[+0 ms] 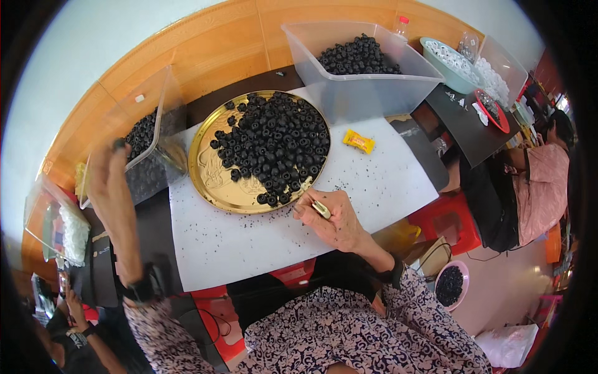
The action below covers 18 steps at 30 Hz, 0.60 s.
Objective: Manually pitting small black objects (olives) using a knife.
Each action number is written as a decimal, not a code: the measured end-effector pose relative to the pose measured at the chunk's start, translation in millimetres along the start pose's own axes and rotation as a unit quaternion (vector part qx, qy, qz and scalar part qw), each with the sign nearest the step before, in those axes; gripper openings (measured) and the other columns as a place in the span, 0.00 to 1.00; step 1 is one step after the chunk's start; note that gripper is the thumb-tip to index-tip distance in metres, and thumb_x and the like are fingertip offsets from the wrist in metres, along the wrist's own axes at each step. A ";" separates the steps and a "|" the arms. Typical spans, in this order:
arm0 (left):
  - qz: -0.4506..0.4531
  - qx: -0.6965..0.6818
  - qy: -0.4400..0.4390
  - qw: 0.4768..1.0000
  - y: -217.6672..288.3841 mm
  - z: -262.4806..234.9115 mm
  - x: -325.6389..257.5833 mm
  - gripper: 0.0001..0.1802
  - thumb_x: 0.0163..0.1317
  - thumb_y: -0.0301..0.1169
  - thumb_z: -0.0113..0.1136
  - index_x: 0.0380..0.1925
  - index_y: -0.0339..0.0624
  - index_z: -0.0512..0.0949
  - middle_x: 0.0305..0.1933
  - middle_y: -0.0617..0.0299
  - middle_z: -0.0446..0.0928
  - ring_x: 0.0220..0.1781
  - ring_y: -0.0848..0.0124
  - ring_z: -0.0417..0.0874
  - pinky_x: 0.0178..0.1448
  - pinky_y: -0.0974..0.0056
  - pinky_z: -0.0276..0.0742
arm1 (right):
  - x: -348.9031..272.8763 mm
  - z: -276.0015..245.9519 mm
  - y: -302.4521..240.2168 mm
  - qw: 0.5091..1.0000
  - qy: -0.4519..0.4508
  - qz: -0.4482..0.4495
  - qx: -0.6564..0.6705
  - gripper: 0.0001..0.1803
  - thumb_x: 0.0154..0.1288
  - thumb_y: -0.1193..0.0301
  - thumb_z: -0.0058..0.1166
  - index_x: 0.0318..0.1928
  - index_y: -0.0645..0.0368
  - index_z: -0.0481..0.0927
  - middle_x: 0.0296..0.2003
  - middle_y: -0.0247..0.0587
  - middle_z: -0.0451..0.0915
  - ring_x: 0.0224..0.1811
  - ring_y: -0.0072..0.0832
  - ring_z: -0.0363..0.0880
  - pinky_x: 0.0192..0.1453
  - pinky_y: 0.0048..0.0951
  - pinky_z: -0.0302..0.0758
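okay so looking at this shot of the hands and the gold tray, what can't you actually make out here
Head view, the only one:
- Left hand: raised and motion-blurred, so its fingertips and any small piece in its grip cannot be told.
- Right hand: a small pale object sits in its grip, too small to identify.
- Black round pieces on the gold tray: too small to show detail.
- Left clear bin: its contents are dimmed by the wall and the raised arm.

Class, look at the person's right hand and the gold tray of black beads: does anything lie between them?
Nothing visible does. The right hand rests on the white sheet just off the gold tray's near rim, the black beads right beyond. The yellow packet lies off to the side.
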<state>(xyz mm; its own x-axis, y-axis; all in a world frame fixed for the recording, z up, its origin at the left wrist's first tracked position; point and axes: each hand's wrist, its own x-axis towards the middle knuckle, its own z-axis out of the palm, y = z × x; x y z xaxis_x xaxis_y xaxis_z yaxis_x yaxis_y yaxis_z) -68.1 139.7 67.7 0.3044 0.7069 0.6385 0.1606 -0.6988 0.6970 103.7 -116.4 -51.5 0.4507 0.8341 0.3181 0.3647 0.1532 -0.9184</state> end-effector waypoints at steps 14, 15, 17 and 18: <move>0.058 0.084 -0.297 0.949 -14.4 81.5 -61.5 0.08 0.57 0.24 0.53 0.34 0.30 0.77 0.33 0.46 0.76 0.37 0.53 0.78 0.44 0.58 0.72 | 0.1 -0.7 2.7 0.999 0.003 -0.045 0.000 0.10 0.64 0.70 0.52 0.31 0.65 0.73 0.21 0.36 0.74 0.20 0.18 0.65 0.25 0.20 0.65; 0.047 0.125 -0.325 0.936 -22.5 83.4 -62.5 0.09 0.57 0.25 0.53 0.35 0.30 0.77 0.33 0.45 0.76 0.37 0.53 0.77 0.43 0.57 0.71 | 1.7 0.3 1.2 0.999 0.002 -0.045 0.002 0.10 0.64 0.70 0.52 0.31 0.65 0.73 0.21 0.36 0.74 0.20 0.18 0.65 0.25 0.20 0.65; 0.038 0.163 -0.356 0.919 -28.4 87.7 -61.1 0.10 0.57 0.27 0.53 0.35 0.30 0.77 0.32 0.45 0.75 0.37 0.53 0.77 0.43 0.56 0.71 | 3.1 -0.5 -5.6 0.999 -0.010 -0.046 -0.010 0.08 0.63 0.71 0.53 0.31 0.64 0.73 0.20 0.37 0.71 0.19 0.19 0.64 0.24 0.22 0.63; 0.030 0.168 -0.359 0.918 -28.2 91.6 -59.9 0.11 0.57 0.27 0.53 0.35 0.29 0.77 0.31 0.44 0.74 0.36 0.53 0.76 0.42 0.56 0.71 | 2.6 -0.9 -6.9 0.999 -0.006 -0.043 -0.011 0.08 0.63 0.71 0.53 0.31 0.64 0.73 0.20 0.37 0.71 0.19 0.19 0.64 0.24 0.22 0.63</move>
<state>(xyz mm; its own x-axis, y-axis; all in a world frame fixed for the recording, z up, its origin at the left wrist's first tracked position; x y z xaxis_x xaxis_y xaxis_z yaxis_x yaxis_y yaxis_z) -4.8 107.0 -20.0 0.8437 0.4946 0.2089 0.3657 -0.8142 0.4509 103.2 -115.7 -44.2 0.4069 0.8248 0.3926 0.4196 0.2130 -0.8824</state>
